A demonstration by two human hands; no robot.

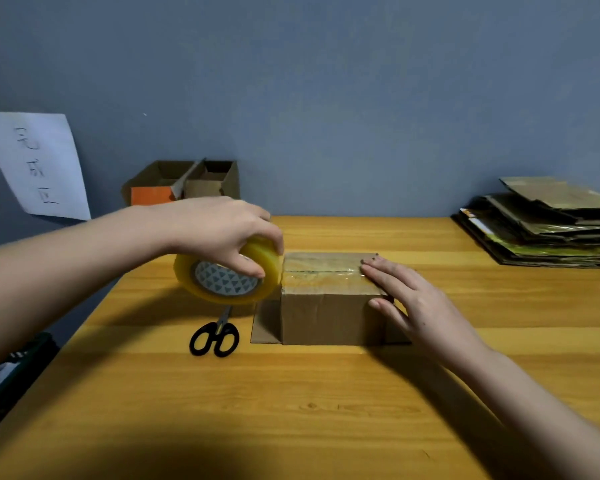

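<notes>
Left hand (222,233) fingers clamped on tape roll (227,275), left of box (329,299), tensioning strip | right hand (416,303) fingers straight, together, pinning tape end.

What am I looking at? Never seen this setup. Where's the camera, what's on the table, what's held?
There is no machine here. One wide-angle camera, worn on a person's head, looks down at their two bare hands. The left hand grips a roll of clear tape at the left end of a small cardboard box. A tape strip runs along the box's top seam. The right hand lies flat on the box's right end. Black scissors lie on the wooden table. Flattened cardboard is stacked far right, and open boxes stand behind.
</notes>
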